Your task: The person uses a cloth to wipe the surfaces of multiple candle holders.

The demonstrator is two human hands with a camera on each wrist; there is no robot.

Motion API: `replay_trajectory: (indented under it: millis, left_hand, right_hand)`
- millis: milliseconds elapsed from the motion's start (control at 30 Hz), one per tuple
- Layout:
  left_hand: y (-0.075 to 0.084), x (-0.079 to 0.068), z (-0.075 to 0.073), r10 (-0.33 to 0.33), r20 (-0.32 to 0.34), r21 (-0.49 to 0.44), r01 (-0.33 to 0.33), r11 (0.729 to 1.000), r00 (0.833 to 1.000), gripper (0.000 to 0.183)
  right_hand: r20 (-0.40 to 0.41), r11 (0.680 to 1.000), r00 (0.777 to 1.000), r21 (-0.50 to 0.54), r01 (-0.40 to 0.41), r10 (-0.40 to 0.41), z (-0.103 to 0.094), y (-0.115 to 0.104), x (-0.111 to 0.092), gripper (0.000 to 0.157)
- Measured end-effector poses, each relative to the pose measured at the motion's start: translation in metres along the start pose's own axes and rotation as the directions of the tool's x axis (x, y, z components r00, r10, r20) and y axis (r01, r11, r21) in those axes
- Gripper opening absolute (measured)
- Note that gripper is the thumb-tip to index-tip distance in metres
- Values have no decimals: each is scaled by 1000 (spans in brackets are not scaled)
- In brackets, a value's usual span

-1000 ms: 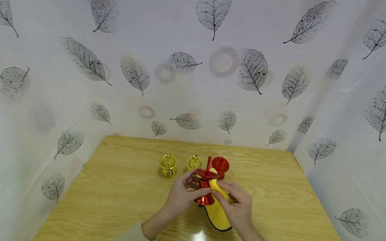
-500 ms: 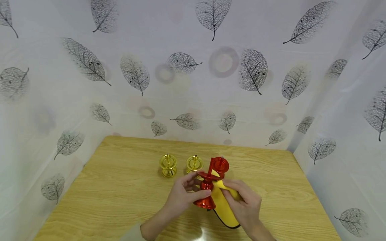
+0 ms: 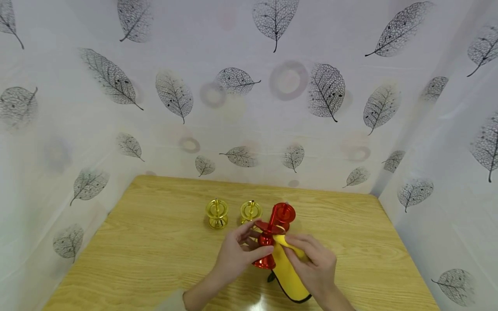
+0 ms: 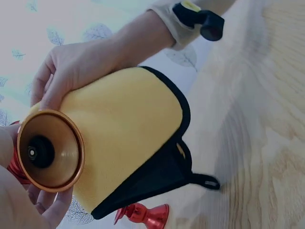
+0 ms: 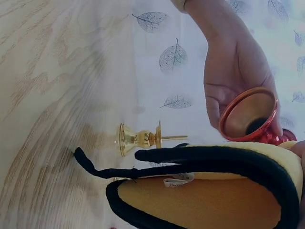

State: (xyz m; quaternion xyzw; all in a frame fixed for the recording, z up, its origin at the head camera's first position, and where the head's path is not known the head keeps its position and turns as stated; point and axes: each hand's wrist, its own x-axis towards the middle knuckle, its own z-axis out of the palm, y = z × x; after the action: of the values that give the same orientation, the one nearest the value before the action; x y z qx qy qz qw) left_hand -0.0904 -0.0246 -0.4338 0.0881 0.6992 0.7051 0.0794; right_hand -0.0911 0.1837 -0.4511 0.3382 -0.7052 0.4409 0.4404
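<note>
My left hand (image 3: 235,255) grips a red metal candlestick (image 3: 265,259) around its waist, its spike pointing up and leaning slightly. In the left wrist view its hollow base (image 4: 62,157) faces the camera, with a black plug inside. My right hand (image 3: 318,264) pinches a bunched part of a yellow cloth (image 3: 289,278) with black edging against the candlestick, just under its dish. The rest of the cloth hangs below, and the right wrist view shows its black hanging loop (image 5: 102,171) and a small white label (image 5: 179,180).
Two gold candlesticks stand behind the hands on the wooden table (image 3: 163,242), one at the left (image 3: 217,214) and another nearer the middle (image 3: 250,210). A second red candlestick (image 3: 285,214) stands right behind the held one. Leaf-printed curtain (image 3: 241,112) encloses the back and sides.
The right hand has moved a little right with the cloth, whose bunched part now lies lower under the dish. The held candlestick's spike has shifted slightly right. The standing candlesticks have not moved.
</note>
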Motion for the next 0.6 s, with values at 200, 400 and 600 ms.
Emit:
replay_trajectory:
  millis: [200,400,600]
  left_hand:
    - [-2,1,3,61,-19,105,-59,993,998,73]
    - [-2,2,3,36,-28,115,-33,993,999,74]
    - [2,2,0,-23,-12,28,23,999,1000,75]
  right_hand:
    - [18,1000,1000,6,-1,0,1,-7,4,24]
    - [19,999,1000,-25,-21,22,1,-8,4,26]
    - [28,995,996,-43,-88,90,-1,-3,0,27]
